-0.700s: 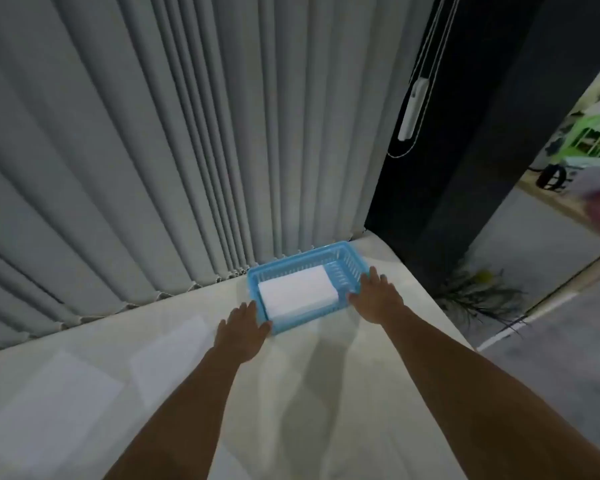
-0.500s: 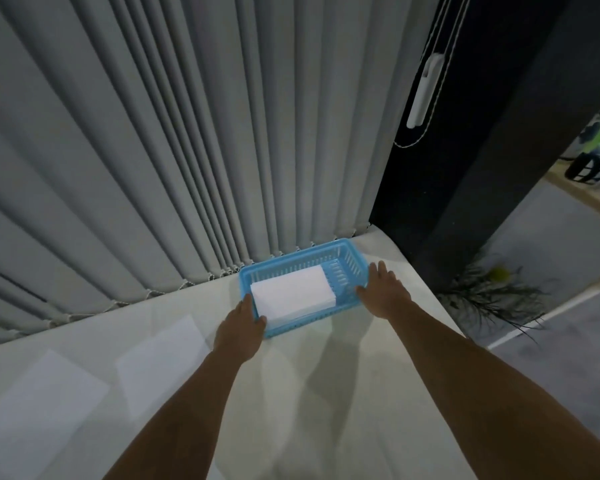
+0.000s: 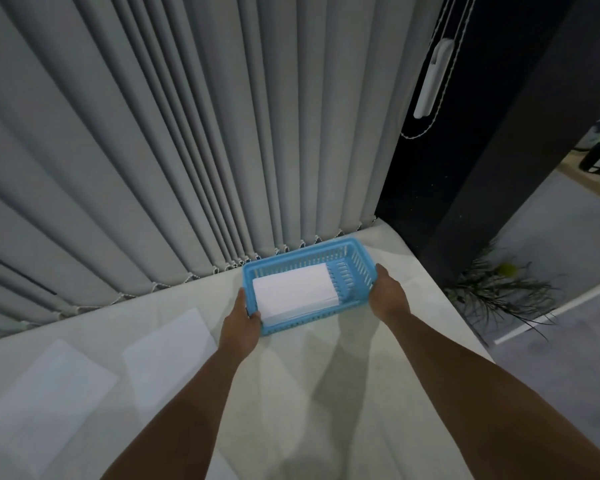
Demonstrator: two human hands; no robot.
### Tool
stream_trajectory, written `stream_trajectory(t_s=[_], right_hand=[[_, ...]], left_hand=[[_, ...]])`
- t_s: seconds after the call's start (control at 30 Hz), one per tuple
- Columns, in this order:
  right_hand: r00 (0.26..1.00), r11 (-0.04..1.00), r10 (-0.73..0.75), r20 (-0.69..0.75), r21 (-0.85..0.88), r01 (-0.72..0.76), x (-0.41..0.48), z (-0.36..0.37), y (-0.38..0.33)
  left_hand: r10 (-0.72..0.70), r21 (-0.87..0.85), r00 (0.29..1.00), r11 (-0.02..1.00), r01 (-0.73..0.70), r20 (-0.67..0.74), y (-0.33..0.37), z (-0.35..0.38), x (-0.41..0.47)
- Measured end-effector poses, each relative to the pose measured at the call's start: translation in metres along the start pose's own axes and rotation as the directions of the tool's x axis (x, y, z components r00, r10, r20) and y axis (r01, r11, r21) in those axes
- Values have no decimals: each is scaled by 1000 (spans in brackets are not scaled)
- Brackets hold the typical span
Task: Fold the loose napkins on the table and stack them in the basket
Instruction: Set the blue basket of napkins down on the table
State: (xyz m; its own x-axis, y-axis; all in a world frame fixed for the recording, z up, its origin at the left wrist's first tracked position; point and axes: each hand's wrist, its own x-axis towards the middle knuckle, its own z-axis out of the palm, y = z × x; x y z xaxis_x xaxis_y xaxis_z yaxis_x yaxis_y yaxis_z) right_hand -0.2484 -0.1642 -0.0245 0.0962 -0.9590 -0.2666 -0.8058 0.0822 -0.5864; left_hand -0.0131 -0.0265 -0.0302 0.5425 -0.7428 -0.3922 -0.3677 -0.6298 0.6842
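A blue plastic basket [image 3: 355,258] stands at the far right corner of the pale table, against the blinds. A stack of folded white napkins [image 3: 295,294] lies in its left part. My left hand [image 3: 240,325] grips the basket's near-left corner, thumb over the rim. My right hand [image 3: 388,294] holds the basket's right end. Two loose white napkins lie flat on the table to the left: one [image 3: 168,348] near my left forearm, another [image 3: 45,396] further left.
Grey vertical blinds [image 3: 187,133] hang right behind the table. The table's right edge [image 3: 440,299] drops to a grey floor with a dark plant [image 3: 499,289]. A blind cord with a white weight [image 3: 433,77] hangs at the upper right.
Both hands have closed in on the basket's ends; my left thumb now hooks over its rim. The view has shifted a little, and the basket sits slightly nearer.
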Motion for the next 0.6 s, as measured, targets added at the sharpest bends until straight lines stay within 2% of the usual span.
stream_trajectory(t_s=[0.2, 0.4, 0.6], right_hand=[[998, 994, 11, -63, 109, -4, -70, 0, 3], [982, 969, 104, -158, 239, -64, -175, 30, 26], [952, 946, 222, -211, 284, -158, -251, 63, 47]], left_hand=[[37, 8, 998, 999, -38, 52, -16, -18, -31], [141, 78, 975, 985, -156, 173, -56, -41, -65], [232, 60, 941, 966, -253, 245, -83, -51, -93]])
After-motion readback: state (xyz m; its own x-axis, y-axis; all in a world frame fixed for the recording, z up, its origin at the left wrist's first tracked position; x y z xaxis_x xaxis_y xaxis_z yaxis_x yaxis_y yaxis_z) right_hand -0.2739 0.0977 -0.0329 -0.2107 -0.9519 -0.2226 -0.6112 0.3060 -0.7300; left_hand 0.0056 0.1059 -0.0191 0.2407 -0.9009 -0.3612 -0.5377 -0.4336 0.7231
